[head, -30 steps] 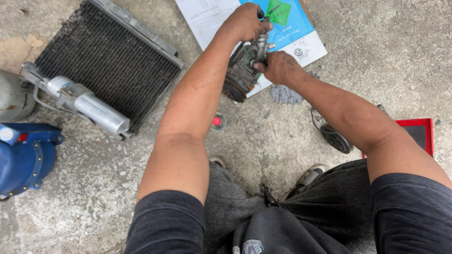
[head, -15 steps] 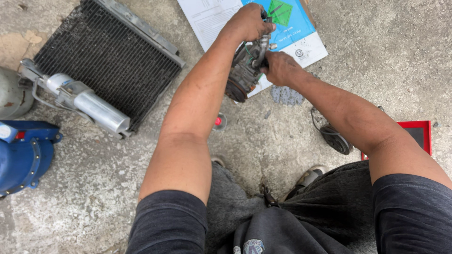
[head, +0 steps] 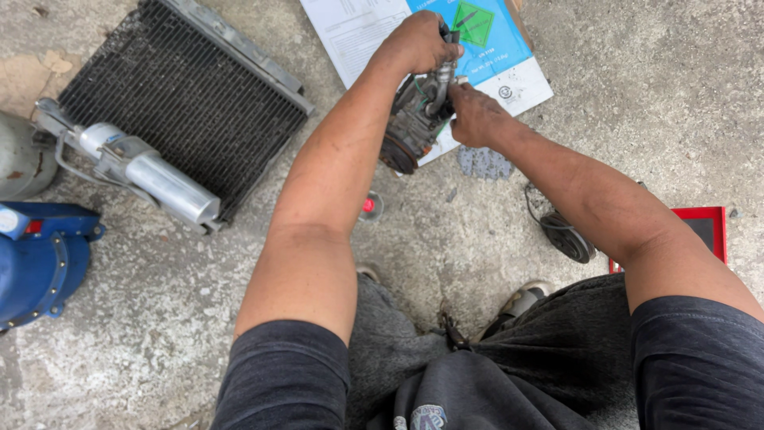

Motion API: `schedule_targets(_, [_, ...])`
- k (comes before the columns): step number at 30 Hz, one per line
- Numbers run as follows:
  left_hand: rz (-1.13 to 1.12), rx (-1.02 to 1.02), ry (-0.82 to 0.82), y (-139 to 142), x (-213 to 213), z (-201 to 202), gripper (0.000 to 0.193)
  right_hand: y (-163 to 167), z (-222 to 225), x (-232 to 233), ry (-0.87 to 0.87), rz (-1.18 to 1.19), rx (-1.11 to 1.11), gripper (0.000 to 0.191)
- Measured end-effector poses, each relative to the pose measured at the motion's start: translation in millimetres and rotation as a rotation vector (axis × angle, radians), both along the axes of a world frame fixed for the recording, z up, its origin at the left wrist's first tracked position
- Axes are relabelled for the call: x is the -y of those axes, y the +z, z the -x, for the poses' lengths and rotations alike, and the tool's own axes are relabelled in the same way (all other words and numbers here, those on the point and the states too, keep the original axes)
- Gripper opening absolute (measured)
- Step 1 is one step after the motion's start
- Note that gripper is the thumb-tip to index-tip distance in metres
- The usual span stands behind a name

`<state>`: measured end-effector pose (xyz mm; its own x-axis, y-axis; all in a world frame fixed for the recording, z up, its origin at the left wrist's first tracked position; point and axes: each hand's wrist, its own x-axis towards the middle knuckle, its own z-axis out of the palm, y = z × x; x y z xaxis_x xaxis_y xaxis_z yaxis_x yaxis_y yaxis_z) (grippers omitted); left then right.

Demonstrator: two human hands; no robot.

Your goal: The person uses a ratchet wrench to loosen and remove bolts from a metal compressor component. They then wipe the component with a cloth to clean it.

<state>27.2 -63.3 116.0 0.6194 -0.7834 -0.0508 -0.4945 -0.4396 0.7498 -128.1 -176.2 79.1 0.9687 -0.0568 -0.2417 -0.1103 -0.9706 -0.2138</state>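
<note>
On the concrete floor (head: 637, 95), at the upper left, a black finned condenser (head: 183, 103) lies flat, with a silver cylinder (head: 159, 179) clamped along its lower edge. Left of that sit a blue machine (head: 36, 263) and part of a grey tank (head: 20, 159). Near the top centre a flattened cardboard sheet (head: 509, 56), white and blue with a green diamond mark, lies on the floor.

Over the lower edge of that sheet the person holds a grimy metal compressor (head: 410, 127), tilted, its round pulley end pointing down and toward the person. The left hand (head: 422, 40) is clenched over the top of the compressor, fingers wrapped round a dark fitting there. The right hand (head: 473, 115) touches the compressor's right side, fingers pinched on a small part just beside the metal pipe; what that part is cannot be told.

A red tray (head: 708, 227) shows at the right edge, partly behind the right forearm. A black round part (head: 567, 237) with a wire lies on the floor just left of the tray. A small red cap (head: 368, 205) lies below the compressor, beside the left forearm.
</note>
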Motion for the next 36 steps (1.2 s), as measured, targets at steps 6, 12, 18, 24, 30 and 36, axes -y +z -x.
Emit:
schedule_targets(6, [0.010,0.012,0.003,1.1,-2.0,0.0,0.042,3.4,-0.9,0.9,-0.042,-0.069,-0.044,0.052])
schedule_targets(12, [-0.011,0.003,0.017,2.2,-0.9,1.0,0.043,5.7,-1.3,-3.0,-0.114,-0.006,-0.132,0.048])
schedule_targets(18, [-0.014,0.024,0.007,3.1,-0.3,1.7,0.043,3.1,1.2,-2.3,-0.104,-0.045,-0.078,0.043])
schedule_targets(24, [-0.006,-0.024,0.014,5.0,-1.2,3.0,0.042,5.7,1.3,-4.9,-0.131,-0.108,-0.078,0.036])
schedule_targets(30, [-0.001,-0.004,0.019,2.8,-0.5,7.5,0.040,13.8,5.0,-12.8,-0.118,-0.222,0.051,0.037])
schedule_targets(36, [0.012,0.098,0.054,-0.8,0.0,8.9,0.042,12.6,-1.9,-8.5,-0.225,-0.112,0.006,0.029])
